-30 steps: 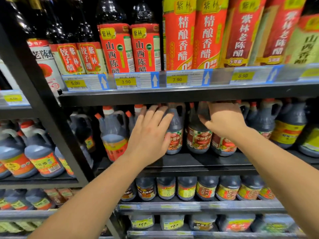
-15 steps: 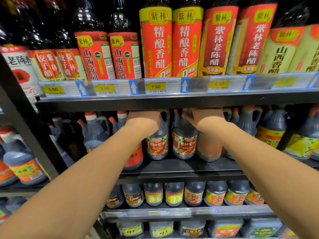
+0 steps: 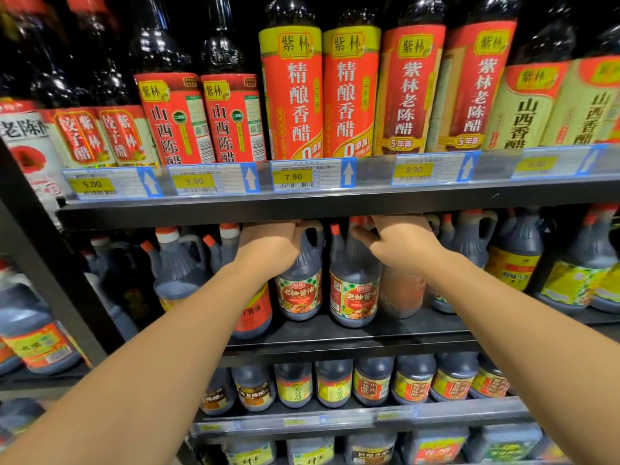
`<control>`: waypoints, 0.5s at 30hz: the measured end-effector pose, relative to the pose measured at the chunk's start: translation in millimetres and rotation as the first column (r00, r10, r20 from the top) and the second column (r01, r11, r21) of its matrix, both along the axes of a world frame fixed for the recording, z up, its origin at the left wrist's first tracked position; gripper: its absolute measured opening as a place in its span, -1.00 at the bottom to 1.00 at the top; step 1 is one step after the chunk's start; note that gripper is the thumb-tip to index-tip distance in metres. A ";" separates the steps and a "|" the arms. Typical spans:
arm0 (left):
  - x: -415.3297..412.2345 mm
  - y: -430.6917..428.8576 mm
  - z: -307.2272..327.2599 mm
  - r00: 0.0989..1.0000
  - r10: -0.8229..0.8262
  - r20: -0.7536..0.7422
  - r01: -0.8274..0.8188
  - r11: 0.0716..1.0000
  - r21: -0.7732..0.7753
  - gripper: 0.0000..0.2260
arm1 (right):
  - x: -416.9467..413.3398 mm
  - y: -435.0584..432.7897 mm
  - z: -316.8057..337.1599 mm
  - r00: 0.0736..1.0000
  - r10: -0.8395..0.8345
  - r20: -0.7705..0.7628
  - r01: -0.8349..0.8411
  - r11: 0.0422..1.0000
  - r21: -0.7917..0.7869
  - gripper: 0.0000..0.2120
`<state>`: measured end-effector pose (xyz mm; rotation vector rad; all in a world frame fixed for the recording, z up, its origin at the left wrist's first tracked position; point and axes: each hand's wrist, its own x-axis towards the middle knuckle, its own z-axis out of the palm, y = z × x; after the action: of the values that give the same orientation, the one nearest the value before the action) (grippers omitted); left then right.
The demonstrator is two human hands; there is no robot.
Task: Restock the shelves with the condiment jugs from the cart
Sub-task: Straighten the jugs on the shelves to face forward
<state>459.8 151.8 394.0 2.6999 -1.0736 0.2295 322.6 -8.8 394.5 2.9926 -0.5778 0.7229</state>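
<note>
Both hands pushed deeper under upper shelf lip (image 3: pixel 201 213): L hand (image 3: pixel 268 250) curled on L soy jug (image 3: pixel 302 290) handle, R hand (image 3: pixel 406 250) atop blurred jug (image 3: pixel 401 290), grip can't tell; jugs upright, straight ahead on mid shelf (image 3: pixel 335 338)

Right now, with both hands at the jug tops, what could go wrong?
1. The left hand and right hand work at the tops of tightly packed jugs. A nudge could tip the left soy jug or right soy jug, which stand near the front of the middle shelf.
2. The upper shelf sits just above the caps, so knuckles may catch.
</note>
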 end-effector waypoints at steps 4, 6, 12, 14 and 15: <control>-9.4 13.3 -2.3 0.972 -0.084 0.220 0.124 0.977 -0.175 -0.74 | -0.7 -3.7 -5.6 0.999 -0.006 0.037 0.005 1.000 0.014 -0.72; -9.5 14.4 -3.4 0.965 -0.116 0.234 0.165 0.966 -0.202 -0.72 | -0.6 -5.2 -7.3 0.999 -0.002 0.054 0.002 1.000 0.017 -0.71; -3.0 14.1 -8.6 0.955 -0.156 0.252 0.214 0.951 -0.223 -0.71 | -1.9 -5.2 -8.8 0.995 0.026 0.091 -0.027 1.000 0.004 -0.63; -2.5 14.5 -7.6 0.962 -0.145 0.234 0.195 0.958 -0.211 -0.71 | -3.7 -2.6 -9.0 0.995 0.026 0.094 -0.024 0.999 -0.031 -0.65; -2.6 15.7 -6.8 0.962 -0.138 0.235 0.188 0.960 -0.206 -0.71 | -5.6 -0.2 -8.9 0.993 0.033 0.110 -0.027 0.998 -0.049 -0.66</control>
<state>457.1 167.6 387.2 2.4088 -1.2411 0.5942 317.1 -9.0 385.6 2.9381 -0.5122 0.8958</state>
